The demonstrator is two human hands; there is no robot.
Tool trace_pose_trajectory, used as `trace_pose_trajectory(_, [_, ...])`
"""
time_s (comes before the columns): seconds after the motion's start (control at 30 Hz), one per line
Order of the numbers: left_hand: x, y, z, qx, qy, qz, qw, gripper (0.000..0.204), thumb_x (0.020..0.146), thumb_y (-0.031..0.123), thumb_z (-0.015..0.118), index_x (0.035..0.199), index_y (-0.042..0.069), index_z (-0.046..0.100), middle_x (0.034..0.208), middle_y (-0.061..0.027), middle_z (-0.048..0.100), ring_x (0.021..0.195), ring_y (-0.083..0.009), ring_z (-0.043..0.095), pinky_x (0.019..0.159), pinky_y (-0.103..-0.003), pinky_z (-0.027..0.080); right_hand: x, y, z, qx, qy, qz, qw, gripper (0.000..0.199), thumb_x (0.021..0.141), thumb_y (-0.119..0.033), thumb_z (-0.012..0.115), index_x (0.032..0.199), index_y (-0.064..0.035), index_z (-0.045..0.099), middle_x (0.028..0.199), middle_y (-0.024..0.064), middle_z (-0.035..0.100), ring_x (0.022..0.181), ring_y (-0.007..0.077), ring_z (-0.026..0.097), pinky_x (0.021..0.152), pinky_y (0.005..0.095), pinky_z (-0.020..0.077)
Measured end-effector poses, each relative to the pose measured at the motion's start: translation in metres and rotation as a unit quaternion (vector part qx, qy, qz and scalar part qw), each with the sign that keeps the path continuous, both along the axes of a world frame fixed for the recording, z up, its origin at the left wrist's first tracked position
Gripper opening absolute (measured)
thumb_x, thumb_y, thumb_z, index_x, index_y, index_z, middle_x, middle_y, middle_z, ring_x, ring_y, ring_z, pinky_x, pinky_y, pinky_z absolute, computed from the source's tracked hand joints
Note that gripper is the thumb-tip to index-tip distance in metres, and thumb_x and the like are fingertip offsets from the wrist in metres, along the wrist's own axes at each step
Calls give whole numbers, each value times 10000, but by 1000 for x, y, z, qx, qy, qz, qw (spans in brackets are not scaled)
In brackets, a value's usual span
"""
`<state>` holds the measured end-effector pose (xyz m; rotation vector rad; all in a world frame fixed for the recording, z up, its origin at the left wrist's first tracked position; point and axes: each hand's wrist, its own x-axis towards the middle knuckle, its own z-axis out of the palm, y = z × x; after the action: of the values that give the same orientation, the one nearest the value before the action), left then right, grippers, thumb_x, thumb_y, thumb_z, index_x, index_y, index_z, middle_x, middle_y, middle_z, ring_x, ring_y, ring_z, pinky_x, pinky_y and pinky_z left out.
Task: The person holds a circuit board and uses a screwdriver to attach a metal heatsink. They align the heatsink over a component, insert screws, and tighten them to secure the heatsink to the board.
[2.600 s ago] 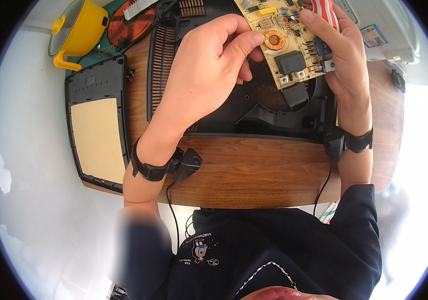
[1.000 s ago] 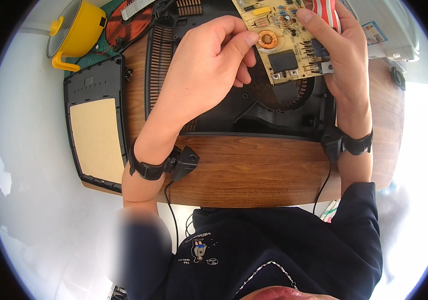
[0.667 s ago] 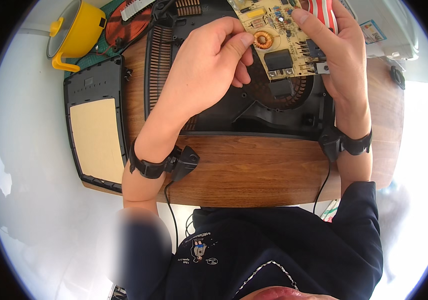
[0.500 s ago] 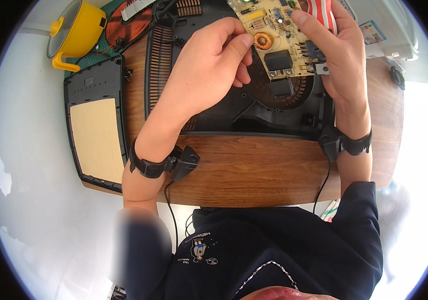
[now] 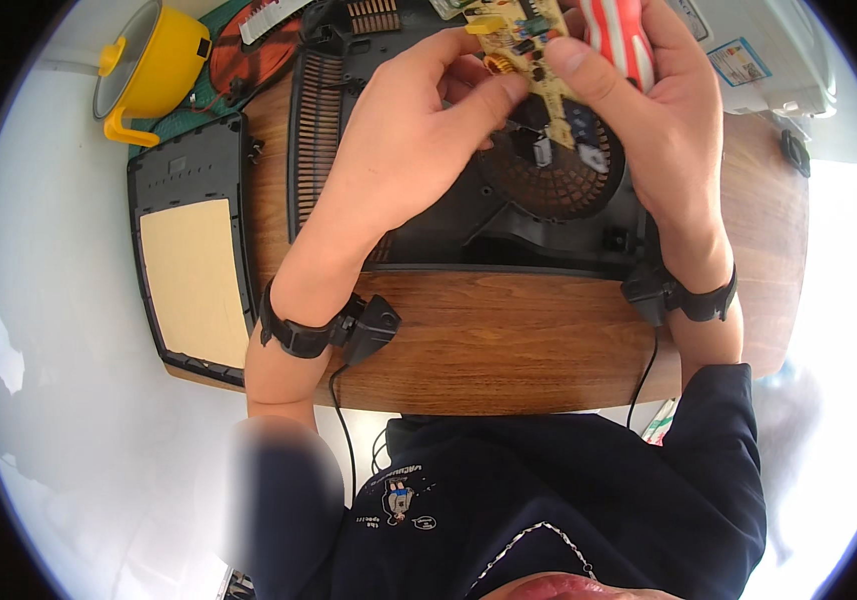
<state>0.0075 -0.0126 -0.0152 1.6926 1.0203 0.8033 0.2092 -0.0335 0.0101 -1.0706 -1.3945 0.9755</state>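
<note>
My left hand (image 5: pixel 404 150) holds its thumb and forefinger in a narrow pinch at the left edge of a tan circuit board (image 5: pixel 557 100), just beside a copper-wound ring (image 5: pixel 499 65); its other fingers curl underneath. My right hand (image 5: pixel 669 130) grips the opposite side, thumb laid along the board, with a red-and-white striped handle (image 5: pixel 624 40) tucked between thumb and palm. I judge the handle is parked there so both hands can share the board, each keeping to an edge and steadying its tilt.

The board hangs above an open black housing (image 5: pixel 549 245), over its round grille (image 5: pixel 559 195), tipped so steeply that I see its component face only at a slant. The right thumb and palm cover part of it, its lower end is blurred, and the far end is hard to follow near the upper border. The handle's top is cut off, so I cannot tell what tool it belongs to.

Farther left, a black panel with a cream sheet (image 5: pixel 194 280) lies on the wooden table (image 5: pixel 509 340), probably set aside for room. Beyond it stands a yellow pot (image 5: pixel 174 70).
</note>
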Motion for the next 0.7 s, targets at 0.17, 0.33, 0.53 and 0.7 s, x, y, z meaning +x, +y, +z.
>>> trace_pose_trajectory(0.17, [3,0,6,-21,-6,42,999,281,1005,119,708,1222,-37,623,992,-67,707,859,-129,713,740,-249,582,-4,-3,-6,26,-15,13,999,388,930,-116,810,1228,13,598,1091,24,683,973,63,601,880,239,511])
trace_pose_trajectory(0.33, [4,-1,1,39,1,87,995,259,971,63,734,1188,-32,628,986,-64,712,851,-124,704,760,-244,580,-3,-1,-7,40,-32,-9,999,389,919,-130,824,1210,12,607,1057,20,687,951,61,604,863,240,516])
trace_pose_trajectory(0.53, [5,-2,0,95,28,85,991,242,933,34,755,1145,-16,651,975,-44,720,864,-97,682,790,-232,566,-7,-5,2,20,-48,-22,998,394,912,-139,833,1203,12,615,1045,19,695,945,61,609,855,240,520])
trace_pose_trajectory(0.7, [6,-5,3,112,41,94,988,212,931,39,754,1120,-3,666,952,-26,727,852,-86,680,780,-231,555,-9,-3,-5,3,30,-22,999,378,916,-102,814,1220,9,619,1055,31,710,922,65,634,843,239,537])
